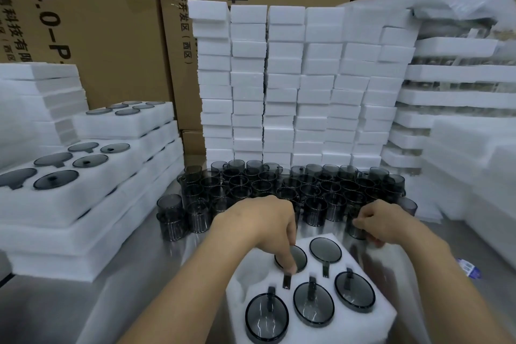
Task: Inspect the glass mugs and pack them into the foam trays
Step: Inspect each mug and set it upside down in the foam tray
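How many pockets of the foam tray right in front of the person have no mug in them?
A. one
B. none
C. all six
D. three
A: five pockets of the foam tray hold mugs; only the empty pocket at its left edge shows bare foam.

Smoke-grey, see-through glass mugs (307,184); plain white foam tray (236,301) and foam blocks (284,86); brown cardboard boxes (111,36) with black lettering; dull silver table (156,274); blue-and-white label (469,267).
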A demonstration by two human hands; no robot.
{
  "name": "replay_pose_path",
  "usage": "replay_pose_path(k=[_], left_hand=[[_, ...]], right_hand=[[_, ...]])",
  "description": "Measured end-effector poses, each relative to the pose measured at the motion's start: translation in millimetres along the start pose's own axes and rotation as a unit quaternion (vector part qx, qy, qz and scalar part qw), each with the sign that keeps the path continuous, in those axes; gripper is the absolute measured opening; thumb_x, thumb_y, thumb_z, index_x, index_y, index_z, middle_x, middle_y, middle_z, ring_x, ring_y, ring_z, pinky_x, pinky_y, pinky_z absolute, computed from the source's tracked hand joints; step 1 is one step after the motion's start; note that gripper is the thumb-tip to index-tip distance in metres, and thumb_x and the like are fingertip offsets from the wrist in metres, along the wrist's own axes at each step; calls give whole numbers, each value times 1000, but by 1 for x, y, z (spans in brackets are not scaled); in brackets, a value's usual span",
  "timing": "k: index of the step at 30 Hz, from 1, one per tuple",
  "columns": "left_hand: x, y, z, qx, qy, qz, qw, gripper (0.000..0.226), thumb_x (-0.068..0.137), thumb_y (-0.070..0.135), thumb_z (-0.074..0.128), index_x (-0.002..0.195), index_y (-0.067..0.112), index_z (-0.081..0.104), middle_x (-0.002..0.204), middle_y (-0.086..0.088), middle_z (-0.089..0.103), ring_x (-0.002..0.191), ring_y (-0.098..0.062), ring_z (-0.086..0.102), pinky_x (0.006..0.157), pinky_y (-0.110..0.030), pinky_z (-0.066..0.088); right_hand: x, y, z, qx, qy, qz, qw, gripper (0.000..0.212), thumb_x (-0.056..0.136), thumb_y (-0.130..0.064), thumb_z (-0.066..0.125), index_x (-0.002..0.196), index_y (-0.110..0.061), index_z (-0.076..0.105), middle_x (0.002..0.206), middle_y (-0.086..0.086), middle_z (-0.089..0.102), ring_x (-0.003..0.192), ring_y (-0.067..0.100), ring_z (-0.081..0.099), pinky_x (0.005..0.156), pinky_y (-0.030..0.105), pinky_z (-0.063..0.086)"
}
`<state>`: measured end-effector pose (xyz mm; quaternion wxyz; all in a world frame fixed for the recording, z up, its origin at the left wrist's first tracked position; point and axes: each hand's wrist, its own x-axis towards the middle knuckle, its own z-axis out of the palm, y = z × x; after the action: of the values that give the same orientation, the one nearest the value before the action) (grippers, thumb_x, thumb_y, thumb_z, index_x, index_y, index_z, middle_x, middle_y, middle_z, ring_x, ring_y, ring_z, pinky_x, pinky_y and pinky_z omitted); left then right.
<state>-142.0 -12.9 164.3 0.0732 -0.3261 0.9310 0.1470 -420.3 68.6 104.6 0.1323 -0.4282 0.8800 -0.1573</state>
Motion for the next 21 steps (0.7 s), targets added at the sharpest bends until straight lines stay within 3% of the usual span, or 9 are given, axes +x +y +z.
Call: replay_pose_path(k=[4,6,9,11,13,15,18,21], left_hand=[[-5,-10,-13,-37,14,34,999,45,81,62,85,118,36,79,90,20,72,86,-10,73,77,-32,62],[-10,-15,-23,-54,56,47,996,50,85,62,82,129,40,74,94,23,70,86,-1,69,75,-25,55],[-20,-19,-36,-130,177,70,973,66,83,63,83,143,49,60,114,25,66,98,4,66,87,-28,56],[-29,-15,-42,-168,265,97,945,84,80,66,84,153,58,42,133,29,56,112,8,60,94,-29,54],[-40,-9,-48,-197,339,141,909,94,78,67,84,155,64,33,143,32,49,120,11,57,90,-23,53],[-51,-1,-55,-216,403,187,869,89,77,62,86,153,61,40,142,33,53,124,9,58,85,-21,53],[-67,10,-61,-217,499,231,807,70,83,41,91,145,43,60,134,26,64,121,1,64,82,-23,56],[-81,22,-65,-193,578,250,753,63,85,28,92,141,32,63,134,20,66,122,-3,64,85,-20,55]], right_hand=[[-22,-23,-18,-67,-36,-13,997,14,94,-20,70,89,-7,73,77,4,81,73,21,80,74,35,63],[-38,-38,-37,-103,1,-49,994,13,94,-24,71,85,-16,72,77,0,78,73,19,76,71,33,60],[-73,-65,-69,-85,103,-131,982,16,95,-38,72,83,-29,67,77,-8,70,72,10,65,60,31,49],[-102,-83,-85,-37,163,-201,965,14,95,-46,71,86,-37,65,80,-14,68,73,5,64,59,29,47],[-130,-98,-95,0,212,-267,940,10,93,-51,67,91,-41,65,82,-19,70,79,0,65,67,32,54],[-153,-111,-99,11,258,-322,911,13,91,-51,61,98,-41,66,88,-22,71,88,0,66,77,38,57],[-178,-124,-100,34,329,-389,860,18,92,-42,62,109,-39,66,99,-19,69,95,7,67,81,43,59],[-194,-127,-103,121,348,-418,831,32,93,-33,71,121,-41,57,103,-20,72,104,0,70,77,33,61]])
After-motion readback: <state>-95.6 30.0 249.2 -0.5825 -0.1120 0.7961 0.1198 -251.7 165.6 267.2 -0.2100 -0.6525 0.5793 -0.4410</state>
